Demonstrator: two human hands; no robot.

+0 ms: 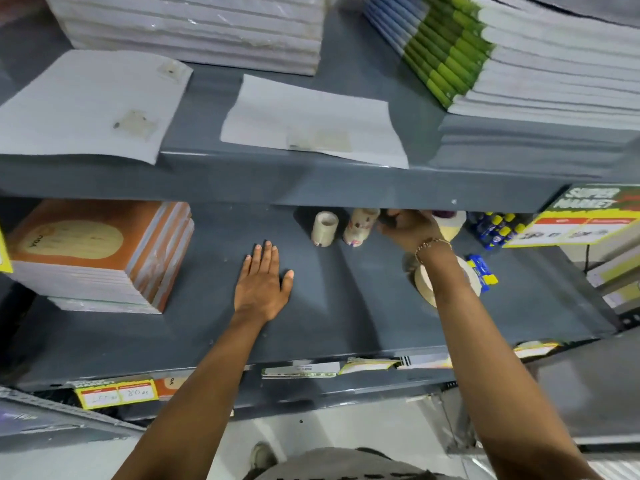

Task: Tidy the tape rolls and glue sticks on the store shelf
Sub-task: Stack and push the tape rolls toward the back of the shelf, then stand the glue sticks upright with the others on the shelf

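My left hand (pixel 263 282) lies flat, palm down, on the grey lower shelf (pixel 194 327), holding nothing. My right hand (pixel 407 226) reaches deep under the upper shelf, with its fingers curled beside a stack of clear tape rolls (pixel 360 226); something small and dark sits at the fingertips, too shadowed to identify. A single clear tape roll (pixel 323 228) stands to the left of that stack. One beige masking tape roll (pixel 452 223) sits behind my right hand and a larger one (pixel 424 284) lies under my forearm. Blue glue sticks with yellow caps (pixel 495 230) stand at the back right, and one (pixel 483 270) lies loose.
A stack of orange-covered notebooks (pixel 100 251) fills the lower shelf's left side. The upper shelf (pixel 311 181) overhangs the tape rolls and carries paper stacks (pixel 194 26), loose sheets and green-spined books (pixel 446 60). Yellow price tags (pixel 571 223) hang at the right and along the front edge.
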